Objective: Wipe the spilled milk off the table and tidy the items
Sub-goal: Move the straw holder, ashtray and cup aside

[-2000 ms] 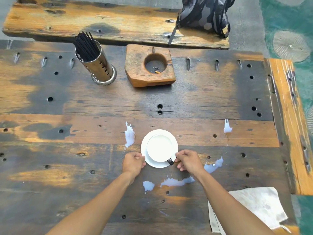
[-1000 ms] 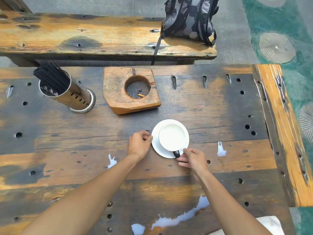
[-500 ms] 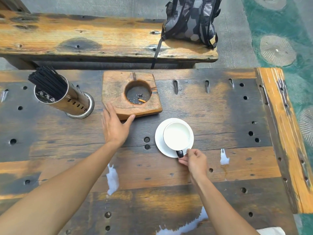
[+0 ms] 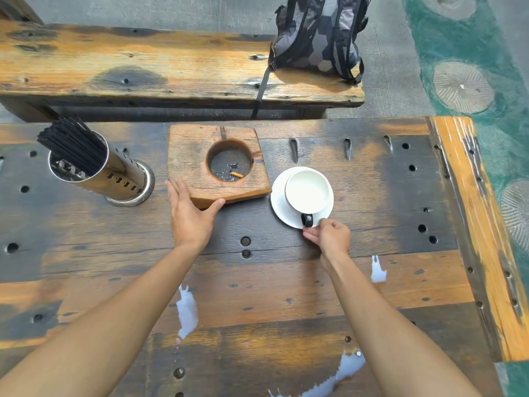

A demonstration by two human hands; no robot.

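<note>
A white cup of milk [image 4: 308, 191] with a dark handle stands on a white saucer [image 4: 279, 207] at the middle of the wooden table [image 4: 372, 202]. My right hand [image 4: 329, 236] pinches the saucer's near rim just below the handle. My left hand [image 4: 190, 217] rests flat with straight fingers against the near left corner of the wooden ashtray block [image 4: 214, 164], which holds a cigarette butt. Milk puddles lie on the near planks: one at the left [image 4: 187, 312], a small one at the right [image 4: 378, 270], a long one at the bottom edge [image 4: 340, 373].
A steel holder full of black straws [image 4: 100, 170] stands at the left. A wooden bench [image 4: 143, 64] runs behind the table with a grey backpack [image 4: 317, 35] on it. The table's orange right edge [image 4: 475, 224] borders green ground.
Both hands slid the cup and saucer away from the spills to beside the ashtray. My left hand then left the saucer and reached the ashtray's corner.
</note>
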